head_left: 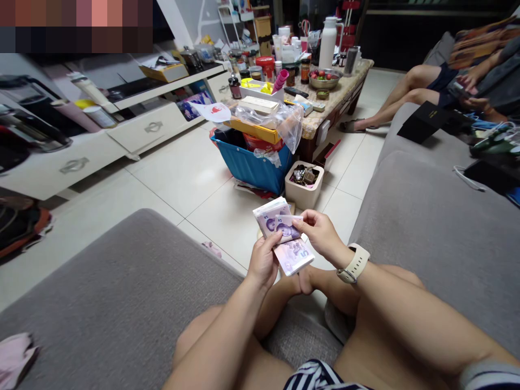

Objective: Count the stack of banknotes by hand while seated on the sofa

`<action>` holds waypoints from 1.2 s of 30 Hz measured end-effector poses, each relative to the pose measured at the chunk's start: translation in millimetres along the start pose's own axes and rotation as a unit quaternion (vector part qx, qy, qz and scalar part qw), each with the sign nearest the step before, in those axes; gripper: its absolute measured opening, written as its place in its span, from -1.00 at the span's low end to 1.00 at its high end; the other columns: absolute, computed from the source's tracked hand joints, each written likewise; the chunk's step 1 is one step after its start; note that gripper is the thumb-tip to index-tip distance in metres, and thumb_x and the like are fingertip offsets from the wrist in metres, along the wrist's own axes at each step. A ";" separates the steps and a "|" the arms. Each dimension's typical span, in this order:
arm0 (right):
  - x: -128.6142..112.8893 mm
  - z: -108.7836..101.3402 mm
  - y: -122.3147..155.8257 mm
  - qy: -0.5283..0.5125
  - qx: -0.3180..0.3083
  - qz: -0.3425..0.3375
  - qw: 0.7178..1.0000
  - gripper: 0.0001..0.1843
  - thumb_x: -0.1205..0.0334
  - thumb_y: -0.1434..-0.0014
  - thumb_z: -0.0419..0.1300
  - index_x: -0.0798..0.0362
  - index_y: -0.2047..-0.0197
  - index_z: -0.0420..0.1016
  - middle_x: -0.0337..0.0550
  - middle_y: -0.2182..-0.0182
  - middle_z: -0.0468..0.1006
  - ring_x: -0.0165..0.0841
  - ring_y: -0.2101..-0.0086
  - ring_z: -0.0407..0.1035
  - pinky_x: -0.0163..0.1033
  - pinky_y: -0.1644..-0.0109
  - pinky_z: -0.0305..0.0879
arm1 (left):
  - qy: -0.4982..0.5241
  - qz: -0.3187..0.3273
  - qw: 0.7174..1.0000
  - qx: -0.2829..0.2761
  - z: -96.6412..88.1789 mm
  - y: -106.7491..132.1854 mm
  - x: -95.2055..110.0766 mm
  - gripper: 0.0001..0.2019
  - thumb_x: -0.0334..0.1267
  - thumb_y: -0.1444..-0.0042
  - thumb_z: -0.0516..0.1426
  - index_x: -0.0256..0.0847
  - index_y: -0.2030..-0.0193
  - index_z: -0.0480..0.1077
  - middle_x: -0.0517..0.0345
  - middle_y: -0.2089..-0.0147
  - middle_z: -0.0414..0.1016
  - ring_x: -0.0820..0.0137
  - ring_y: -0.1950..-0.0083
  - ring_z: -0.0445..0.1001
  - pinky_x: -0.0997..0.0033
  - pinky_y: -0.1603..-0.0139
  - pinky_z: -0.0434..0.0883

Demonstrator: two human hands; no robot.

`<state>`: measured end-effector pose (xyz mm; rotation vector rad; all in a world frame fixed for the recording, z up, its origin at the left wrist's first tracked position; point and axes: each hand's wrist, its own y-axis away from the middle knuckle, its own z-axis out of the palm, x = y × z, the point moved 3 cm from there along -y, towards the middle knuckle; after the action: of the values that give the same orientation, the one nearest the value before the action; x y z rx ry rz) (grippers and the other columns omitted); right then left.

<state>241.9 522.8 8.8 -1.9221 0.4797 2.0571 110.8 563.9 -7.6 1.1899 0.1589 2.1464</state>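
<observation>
A stack of purple banknotes [293, 257] marked with a 5 is gripped in my left hand [263, 261], the thumb pressed across its face. Part of the stack fans out toward the upper left, and another part angles down to the lower right. My right hand [320, 235] pinches the upper right edge of one banknote [286, 229] between thumb and fingers. That note lies over the others and its lower left end is still under my left thumb. A pale watch band [354, 264] circles my right wrist. Both hands are above my crossed legs.
Grey sofa sections [134, 292] lie left and right. Ahead stand a blue bin [254, 165], a small cream bin [304, 187] holding wrappers, and a cluttered coffee table [345, 100]. Another person's legs [410, 92] rest at the right, near a black box [424, 124].
</observation>
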 end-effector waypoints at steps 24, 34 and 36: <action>-13.2 5.0 5.2 -0.054 -0.028 -0.009 0.998 -0.78 0.09 -0.04 0.26 0.06 0.39 0.40 -0.23 0.48 0.42 -0.39 0.44 0.29 -0.29 0.37 0.21 | 0.056 0.034 0.998 0.020 -1.8 -8.0 -1.0 -0.73 -0.22 -0.05 0.18 -0.34 0.14 0.46 0.02 0.17 0.59 0.27 0.07 0.54 0.31 -0.03 0.40; -16.9 5.3 6.9 -0.045 -0.028 -0.002 0.999 -0.72 0.02 -0.07 0.23 0.06 0.45 0.38 -0.31 0.61 0.37 -0.46 0.57 0.18 -0.32 0.47 0.13 | 0.054 0.038 0.998 0.023 -2.0 -7.3 -0.1 -0.72 -0.20 -0.03 0.19 -0.32 0.14 0.46 0.01 0.17 0.59 0.24 0.07 0.54 0.28 -0.03 0.40; -16.8 6.3 7.6 -0.057 -0.052 0.005 0.997 -0.67 -0.04 -0.12 0.17 0.06 0.45 0.39 -0.30 0.66 0.38 -0.45 0.59 0.19 -0.32 0.46 0.14 | 0.052 0.027 0.998 0.015 -0.4 -5.5 0.8 -0.70 -0.18 -0.05 0.18 -0.34 0.13 0.46 -0.03 0.18 0.59 0.20 0.09 0.55 0.24 -0.01 0.41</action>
<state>234.2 518.9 26.3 -1.8491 0.3631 2.2225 112.9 568.7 -9.5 1.1109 0.2085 2.2630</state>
